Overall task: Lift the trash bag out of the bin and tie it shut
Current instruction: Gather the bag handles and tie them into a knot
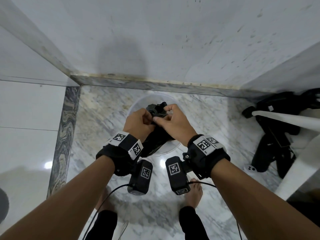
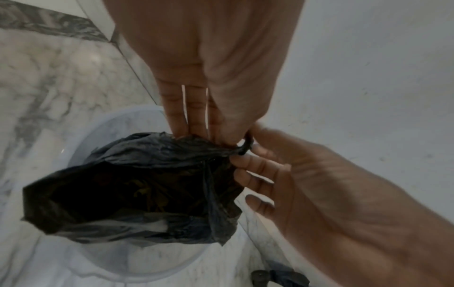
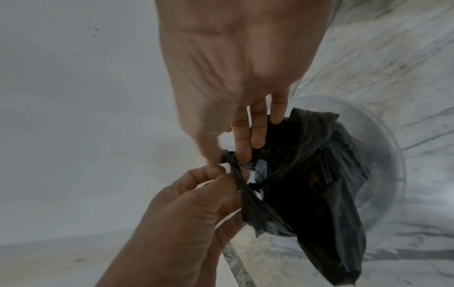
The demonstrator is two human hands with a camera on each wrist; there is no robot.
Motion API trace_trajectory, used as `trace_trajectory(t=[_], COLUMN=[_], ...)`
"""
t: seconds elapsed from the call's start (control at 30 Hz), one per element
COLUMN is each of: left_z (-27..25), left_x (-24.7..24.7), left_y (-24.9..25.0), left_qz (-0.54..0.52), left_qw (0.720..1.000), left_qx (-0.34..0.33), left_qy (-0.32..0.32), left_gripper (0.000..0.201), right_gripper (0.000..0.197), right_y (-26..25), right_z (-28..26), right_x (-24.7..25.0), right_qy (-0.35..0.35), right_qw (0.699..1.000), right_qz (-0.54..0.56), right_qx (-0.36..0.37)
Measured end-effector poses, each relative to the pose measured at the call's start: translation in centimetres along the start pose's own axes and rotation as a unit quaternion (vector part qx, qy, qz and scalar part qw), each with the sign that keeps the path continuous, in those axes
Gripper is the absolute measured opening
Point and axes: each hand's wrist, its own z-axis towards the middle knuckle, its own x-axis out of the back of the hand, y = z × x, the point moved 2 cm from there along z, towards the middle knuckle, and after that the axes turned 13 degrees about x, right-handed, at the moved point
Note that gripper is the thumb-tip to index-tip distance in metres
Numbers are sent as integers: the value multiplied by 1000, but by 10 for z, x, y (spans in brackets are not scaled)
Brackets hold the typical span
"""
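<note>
A black trash bag [image 1: 156, 138] hangs over a clear plastic bin [image 1: 138, 103] that stands on the marble floor. My left hand [image 1: 148, 118] and right hand [image 1: 163, 116] meet at the bag's gathered top. In the right wrist view my right hand [image 3: 228, 153] pinches a twisted strand of the bag's [image 3: 319, 184] neck between thumb and forefinger. Just below it, my left hand [image 3: 221, 174] pinches another strand. The left wrist view shows my left hand's fingers [image 2: 194, 124] gripping the bunched top of the bag [image 2: 135, 184], which hangs above the bin [image 2: 98, 132]. The bag's body is lumpy and full.
A white wall [image 1: 173, 40] rises right behind the bin. Black folded gear [image 1: 277, 132] with a white pole [image 1: 285, 120] lies on the floor at the right. A dark marble border strip [image 1: 65, 135] runs along the left. My bare foot [image 1: 195, 191] stands just before the bin.
</note>
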Motion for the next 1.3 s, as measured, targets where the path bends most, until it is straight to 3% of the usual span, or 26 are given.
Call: trace_trajectory(t=[0.13, 0.27, 0.43, 0.57, 0.7, 1.13, 1.23, 1.3], left_z=[7, 30, 64, 76, 83, 85, 77, 69], left_x=[13, 41, 56, 49, 43, 43, 47, 55], left_y=[-1, -9, -25, -39, -54, -78, -76, -70], left_qz=[19, 63, 180, 249, 268, 350, 367, 303], left_qw=[999, 992, 974, 958, 955, 931, 925, 949], left_qx=[4, -16, -53, -76, -55, -59, -79, -83], left_qy=[40, 107, 127, 118, 112, 83, 59, 25], left_gripper=[18, 10, 12, 28, 37, 30, 27, 28], right_gripper=[30, 17, 12, 17, 25, 36, 33, 30], right_y=[1, 15, 48, 69, 84, 116, 113, 102], right_z=[14, 22, 32, 36, 41, 51, 47, 37], right_x=[6, 25, 41, 43, 45, 48, 56, 65], right_qy=[18, 60, 30, -6, -22, -65, -121, -147], right_qw=[997, 976, 953, 941, 932, 908, 877, 838], right_qz=[-74, -176, -279, -322, -351, -395, -436, -470], right_qx=[33, 113, 117, 107, 88, 125, 160, 234])
